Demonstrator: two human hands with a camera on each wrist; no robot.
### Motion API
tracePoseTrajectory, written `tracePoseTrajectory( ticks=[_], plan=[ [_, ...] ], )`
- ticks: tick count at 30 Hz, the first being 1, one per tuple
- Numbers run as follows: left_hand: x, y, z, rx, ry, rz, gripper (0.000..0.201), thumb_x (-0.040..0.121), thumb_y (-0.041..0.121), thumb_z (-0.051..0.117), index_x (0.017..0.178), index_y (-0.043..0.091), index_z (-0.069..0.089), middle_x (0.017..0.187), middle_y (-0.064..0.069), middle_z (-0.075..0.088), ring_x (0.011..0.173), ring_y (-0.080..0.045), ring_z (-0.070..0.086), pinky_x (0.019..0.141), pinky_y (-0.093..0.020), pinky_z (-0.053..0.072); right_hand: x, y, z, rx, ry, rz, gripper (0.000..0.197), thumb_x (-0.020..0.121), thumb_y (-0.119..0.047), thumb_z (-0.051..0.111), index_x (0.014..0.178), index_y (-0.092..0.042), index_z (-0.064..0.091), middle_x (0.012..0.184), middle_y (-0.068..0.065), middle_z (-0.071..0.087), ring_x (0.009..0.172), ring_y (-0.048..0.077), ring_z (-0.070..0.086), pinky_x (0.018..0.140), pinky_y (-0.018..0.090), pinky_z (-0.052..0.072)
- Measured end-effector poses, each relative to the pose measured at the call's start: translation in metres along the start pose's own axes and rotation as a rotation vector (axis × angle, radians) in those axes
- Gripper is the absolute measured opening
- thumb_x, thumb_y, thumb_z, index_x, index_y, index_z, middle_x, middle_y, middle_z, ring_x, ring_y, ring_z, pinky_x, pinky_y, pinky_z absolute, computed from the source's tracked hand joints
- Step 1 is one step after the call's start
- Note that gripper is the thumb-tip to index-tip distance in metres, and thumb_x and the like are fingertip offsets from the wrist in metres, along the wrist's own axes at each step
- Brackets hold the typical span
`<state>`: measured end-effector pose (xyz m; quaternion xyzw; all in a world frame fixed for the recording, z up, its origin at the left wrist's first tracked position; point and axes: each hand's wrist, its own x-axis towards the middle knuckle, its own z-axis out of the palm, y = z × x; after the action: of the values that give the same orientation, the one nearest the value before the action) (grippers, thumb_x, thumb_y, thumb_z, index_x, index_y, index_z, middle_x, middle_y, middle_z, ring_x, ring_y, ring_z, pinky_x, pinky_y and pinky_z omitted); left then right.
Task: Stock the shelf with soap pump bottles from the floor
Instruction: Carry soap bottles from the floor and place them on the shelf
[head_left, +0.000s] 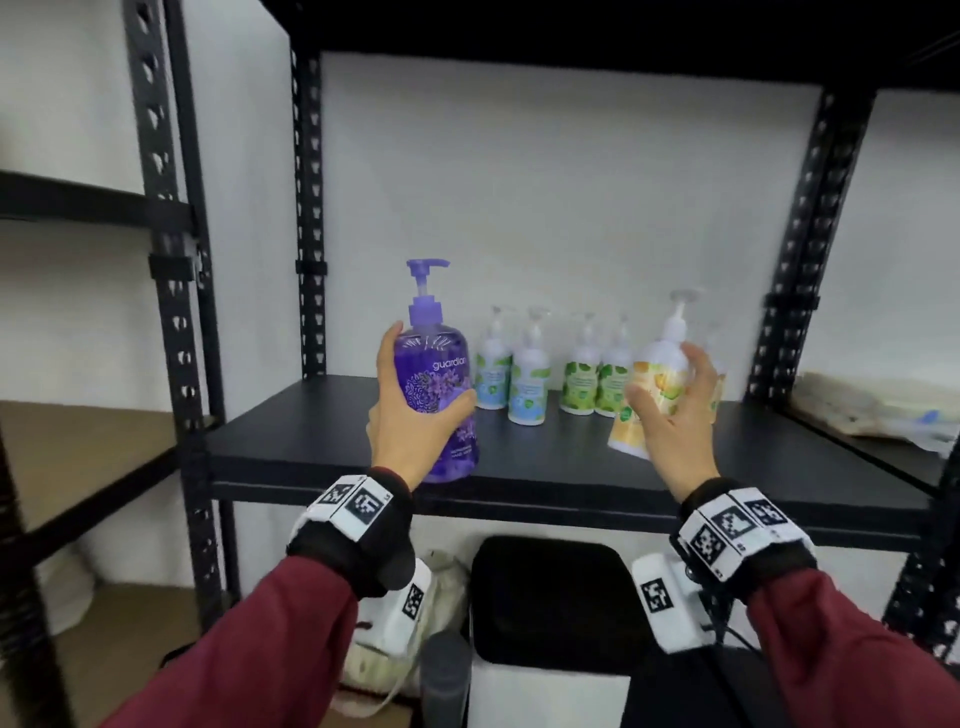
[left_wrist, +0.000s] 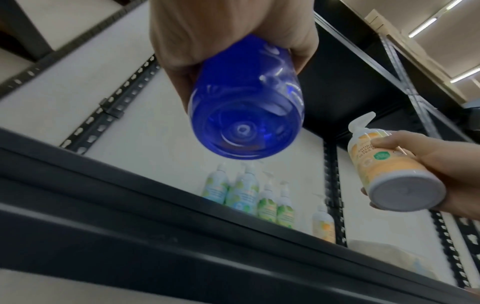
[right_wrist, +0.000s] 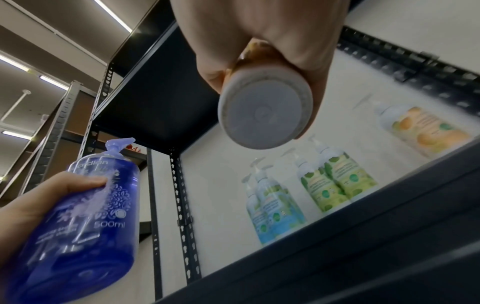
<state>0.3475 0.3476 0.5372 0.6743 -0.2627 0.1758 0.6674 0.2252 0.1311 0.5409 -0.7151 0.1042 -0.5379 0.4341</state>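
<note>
My left hand (head_left: 410, 410) grips a large purple pump bottle (head_left: 434, 374) upright, just above the front edge of the black shelf (head_left: 545, 467). Its round base (left_wrist: 244, 127) hangs in the air in the left wrist view. My right hand (head_left: 675, 410) holds a white-and-orange pump bottle (head_left: 657, 374), tilted, over the shelf's right part; its white base (right_wrist: 262, 115) is off the shelf. At the back of the shelf stand two blue-label bottles (head_left: 511, 379), two green-label bottles (head_left: 597, 382) and an orange-label bottle (right_wrist: 426, 131).
Black perforated uprights (head_left: 309, 218) frame the bay, with a white wall behind. The shelf above (head_left: 571, 31) roofs the bay. A pale bundle (head_left: 878, 410) lies on the neighbouring shelf at right. Below stand a black-and-white bin (head_left: 550, 623) and a cloth bag (head_left: 441, 587).
</note>
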Motion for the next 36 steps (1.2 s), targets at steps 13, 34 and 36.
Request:
tracePoseTrajectory(
  ticks=[13, 34, 36],
  plan=[
    [0.124, -0.014, 0.006, -0.076, 0.056, 0.064, 0.098, 0.060, 0.032, 0.079, 0.140, 0.039, 0.023, 0.112, 0.023, 0.046, 0.100, -0.010, 0.057, 0.100, -0.042, 0.046, 0.065, 0.014, 0.068, 0.017, -0.214, -0.029, 0.059, 0.086, -0.010, 0.061, 0.120, -0.037, 0.022, 0.105, 0.014, 0.055, 0.084, 0.034, 0.062, 0.079, 0.048, 0.054],
    [0.211, -0.094, 0.086, 0.233, -0.205, -0.124, 0.091, 0.047, 0.035, 0.082, 0.126, 0.032, 0.038, 0.110, 0.004, 0.055, 0.103, -0.026, 0.057, 0.096, -0.042, 0.048, 0.143, 0.062, 0.069, 0.053, -0.208, 0.068, 0.053, 0.087, -0.007, 0.059, 0.115, -0.031, 0.021, 0.096, 0.009, 0.052, 0.074, 0.025, 0.060, 0.077, 0.046, 0.055],
    [0.213, -0.096, 0.091, 0.264, -0.255, -0.161, 0.090, 0.051, 0.030, 0.087, 0.125, 0.031, 0.038, 0.111, 0.003, 0.053, 0.103, -0.026, 0.058, 0.094, -0.042, 0.049, 0.144, 0.064, 0.068, 0.053, -0.223, 0.071, 0.053, 0.087, -0.006, 0.059, 0.115, -0.030, 0.021, 0.092, 0.005, 0.052, 0.075, 0.025, 0.060, 0.076, 0.044, 0.055]
  ],
)
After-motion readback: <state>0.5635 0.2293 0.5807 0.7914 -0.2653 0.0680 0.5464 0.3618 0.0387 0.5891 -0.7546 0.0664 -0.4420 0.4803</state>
